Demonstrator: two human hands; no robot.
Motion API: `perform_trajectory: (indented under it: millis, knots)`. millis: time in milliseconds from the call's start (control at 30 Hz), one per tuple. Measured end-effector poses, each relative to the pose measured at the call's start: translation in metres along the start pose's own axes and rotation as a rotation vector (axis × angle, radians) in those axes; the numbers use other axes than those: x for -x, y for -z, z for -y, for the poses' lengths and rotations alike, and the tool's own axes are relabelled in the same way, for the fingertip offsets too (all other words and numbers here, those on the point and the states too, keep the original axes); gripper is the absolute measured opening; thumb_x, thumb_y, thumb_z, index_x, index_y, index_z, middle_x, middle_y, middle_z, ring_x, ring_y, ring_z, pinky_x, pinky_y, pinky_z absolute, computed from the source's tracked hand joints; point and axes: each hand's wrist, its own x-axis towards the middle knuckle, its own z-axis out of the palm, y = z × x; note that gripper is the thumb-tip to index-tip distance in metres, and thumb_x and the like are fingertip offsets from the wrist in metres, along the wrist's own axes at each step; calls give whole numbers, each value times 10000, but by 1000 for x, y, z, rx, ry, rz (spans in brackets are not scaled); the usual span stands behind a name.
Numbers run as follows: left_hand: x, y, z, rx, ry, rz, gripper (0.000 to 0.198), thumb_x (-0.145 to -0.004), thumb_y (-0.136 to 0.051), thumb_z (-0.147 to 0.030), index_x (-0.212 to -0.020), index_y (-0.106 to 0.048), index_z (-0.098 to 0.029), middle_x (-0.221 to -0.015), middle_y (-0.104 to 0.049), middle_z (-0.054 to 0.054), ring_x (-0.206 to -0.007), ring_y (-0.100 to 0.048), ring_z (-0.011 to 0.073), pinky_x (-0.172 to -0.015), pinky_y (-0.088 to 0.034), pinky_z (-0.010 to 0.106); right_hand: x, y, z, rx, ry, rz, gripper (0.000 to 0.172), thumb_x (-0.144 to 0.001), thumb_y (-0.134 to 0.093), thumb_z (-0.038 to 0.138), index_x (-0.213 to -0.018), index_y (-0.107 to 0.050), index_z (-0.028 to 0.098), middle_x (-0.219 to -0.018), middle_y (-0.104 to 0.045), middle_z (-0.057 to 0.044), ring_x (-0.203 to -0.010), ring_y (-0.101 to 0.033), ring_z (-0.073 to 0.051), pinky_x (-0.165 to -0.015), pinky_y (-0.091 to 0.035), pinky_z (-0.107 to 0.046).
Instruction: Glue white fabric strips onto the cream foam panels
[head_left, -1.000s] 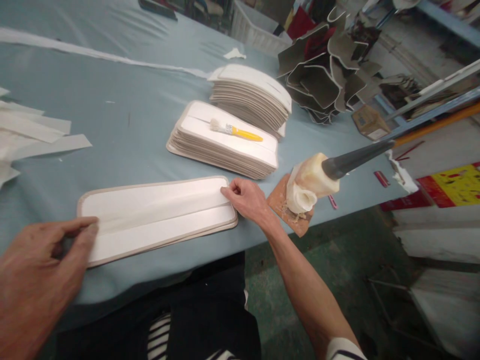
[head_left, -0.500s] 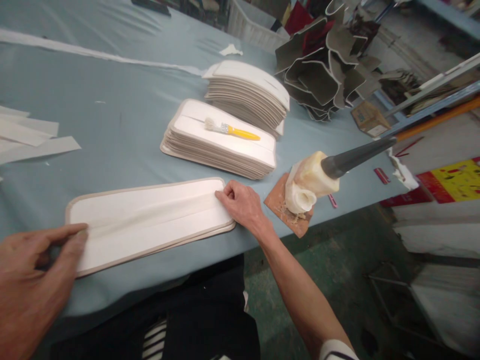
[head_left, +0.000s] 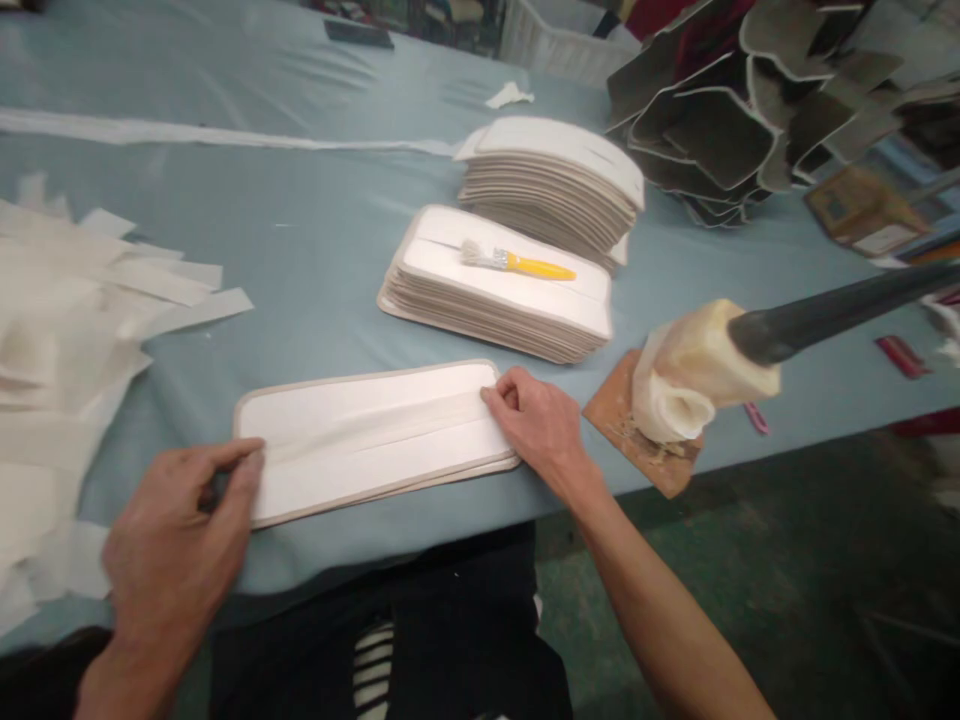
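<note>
A long white panel with a beige edge lies near the table's front edge, on top of another one. A pale, translucent strip stretches lengthwise over it. My left hand pinches the strip's left end between thumb and fingers. At the strip's right end, my right hand has its fingertips closed on it. Behind the panel stands a stack of similar panels, with a yellow-handled brush lying on top.
Loose pale strips spread over the left of the blue-grey table. A second, curved stack stands farther back. On the right are a glue-crusted container on a brown board, dark curved pieces and a cardboard box.
The camera view has turned left, so the table's things appear farther right and more loose strips show. Both hands keep their places at the ends of the strip.
</note>
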Motion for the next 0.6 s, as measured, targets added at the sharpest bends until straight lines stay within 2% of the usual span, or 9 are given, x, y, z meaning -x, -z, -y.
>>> perform_trajectory:
  millis: [100, 267, 433, 600]
  knots:
    - [-1, 5, -12, -48, -16, -3, 398, -992, -495, -511, -1076, -746, -212, -968, -675, 35, -764, -596, 198, -722, -446, 343, 1, -3, 0, -33, -29, -7, 154, -968, -631, 382, -915, -680, 246, -750, -717, 25, -728, -649, -185, -637, -269, -291]
    - [0, 10, -13, -47, 39, 49, 355, -990, -485, -465, -1088, -724, -222, -998, -685, 44, -843, -632, 216, -757, -465, 347, 1, -2, 6, -48, -91, 15, 152, -927, -651, 374, -1010, -666, 247, -693, -670, 37, -710, -638, -200, -633, -267, -290]
    - [-4, 15, -19, -24, 140, 95, 337, -957, -475, -467, -1045, -715, -249, -983, -684, 47, -885, -637, 231, -766, -454, 355, 1, -2, 7, -51, -94, 7, 213, -896, -643, 389, -1053, -648, 245, -653, -634, 41, -679, -622, -209, -626, -272, -298]
    - [-13, 19, -28, -61, 316, 154, 331, -913, -515, -522, -976, -711, -263, -964, -698, 35, -843, -628, 232, -731, -412, 364, 2, -3, 7, -31, -98, 20, 225, -902, -641, 403, -1069, -638, 252, -683, -649, 42, -702, -628, -206, -627, -278, -292]
